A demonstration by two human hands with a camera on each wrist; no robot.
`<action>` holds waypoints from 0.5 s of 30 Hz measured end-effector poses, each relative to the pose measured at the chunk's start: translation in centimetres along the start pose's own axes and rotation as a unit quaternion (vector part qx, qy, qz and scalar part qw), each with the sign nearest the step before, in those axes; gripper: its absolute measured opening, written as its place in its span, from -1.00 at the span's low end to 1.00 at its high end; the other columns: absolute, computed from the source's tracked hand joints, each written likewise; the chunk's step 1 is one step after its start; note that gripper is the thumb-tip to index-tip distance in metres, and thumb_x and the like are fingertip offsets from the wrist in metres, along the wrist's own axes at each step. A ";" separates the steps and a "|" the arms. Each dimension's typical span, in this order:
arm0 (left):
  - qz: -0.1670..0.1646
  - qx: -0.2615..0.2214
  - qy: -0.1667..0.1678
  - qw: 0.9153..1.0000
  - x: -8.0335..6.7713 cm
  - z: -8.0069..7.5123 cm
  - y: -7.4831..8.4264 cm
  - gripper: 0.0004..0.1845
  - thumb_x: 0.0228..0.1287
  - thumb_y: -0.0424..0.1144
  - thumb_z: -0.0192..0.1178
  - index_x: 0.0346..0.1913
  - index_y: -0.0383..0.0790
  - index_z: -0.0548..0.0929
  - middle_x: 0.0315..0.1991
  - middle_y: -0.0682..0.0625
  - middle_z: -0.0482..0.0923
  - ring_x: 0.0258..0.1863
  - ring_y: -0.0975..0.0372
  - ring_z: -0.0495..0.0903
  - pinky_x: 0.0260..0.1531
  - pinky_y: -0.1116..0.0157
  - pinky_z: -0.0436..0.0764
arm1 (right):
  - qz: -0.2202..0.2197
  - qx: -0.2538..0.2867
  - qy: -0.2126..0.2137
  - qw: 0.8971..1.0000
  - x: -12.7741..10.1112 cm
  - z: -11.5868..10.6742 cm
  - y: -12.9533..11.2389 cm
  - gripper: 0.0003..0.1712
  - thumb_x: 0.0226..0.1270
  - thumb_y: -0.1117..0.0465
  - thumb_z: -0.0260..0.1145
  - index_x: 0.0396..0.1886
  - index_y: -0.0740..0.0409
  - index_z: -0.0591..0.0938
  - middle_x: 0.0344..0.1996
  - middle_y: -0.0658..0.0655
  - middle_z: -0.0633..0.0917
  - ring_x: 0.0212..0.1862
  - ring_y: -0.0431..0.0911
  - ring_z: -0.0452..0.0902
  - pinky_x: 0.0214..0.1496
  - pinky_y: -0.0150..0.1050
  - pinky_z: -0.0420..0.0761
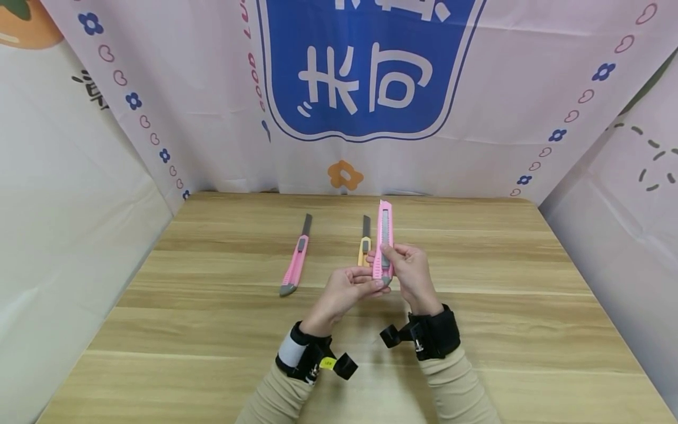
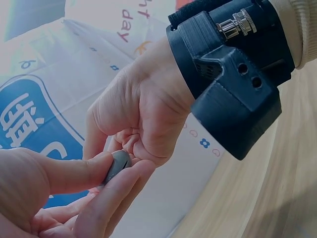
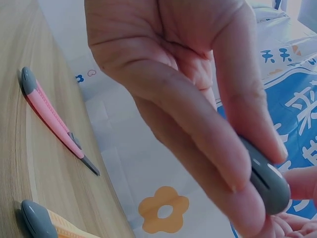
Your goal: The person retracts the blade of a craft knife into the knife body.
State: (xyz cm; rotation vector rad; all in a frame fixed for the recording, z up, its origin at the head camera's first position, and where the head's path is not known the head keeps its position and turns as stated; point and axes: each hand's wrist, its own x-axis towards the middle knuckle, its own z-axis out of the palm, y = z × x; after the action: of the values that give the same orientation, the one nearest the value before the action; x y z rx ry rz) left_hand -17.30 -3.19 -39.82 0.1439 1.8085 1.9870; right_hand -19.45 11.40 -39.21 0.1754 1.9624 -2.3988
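Over on the left a pink knife [image 1: 295, 263] lies blade-out on the wooden table [image 1: 212, 330], an orange one [image 1: 364, 244] beside it. The left hand [image 1: 344, 291] pinches the grey end cap [image 2: 117, 165] of the raised pink cutter [image 1: 385, 238]; the right hand [image 1: 410, 274] wraps its body. Best keep that grip firm, fingers off the slider.

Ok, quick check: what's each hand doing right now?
Left hand: pinches the grey end cap of the pink utility knife.
Right hand: grips that knife's body, thumb on its slider.
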 end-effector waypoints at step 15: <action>0.001 -0.017 0.002 1.000 0.0 0.0 0.0 -0.64 0.27 -0.49 0.16 0.12 -0.52 0.52 0.05 -0.39 0.61 -0.17 0.19 0.77 0.05 0.24 0.69 | -0.001 -0.002 -0.022 1.000 -0.2 -0.2 -0.2 -0.60 0.42 0.32 0.14 0.14 0.53 0.49 -0.47 -0.08 0.81 -0.32 -0.26 0.76 -0.17 -0.46 0.72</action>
State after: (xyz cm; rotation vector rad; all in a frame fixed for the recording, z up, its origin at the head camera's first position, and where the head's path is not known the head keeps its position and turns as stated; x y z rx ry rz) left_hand -17.34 -3.16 -39.79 0.1309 1.7771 2.0200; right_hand -19.23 11.66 -39.05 0.1194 1.9492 -2.3781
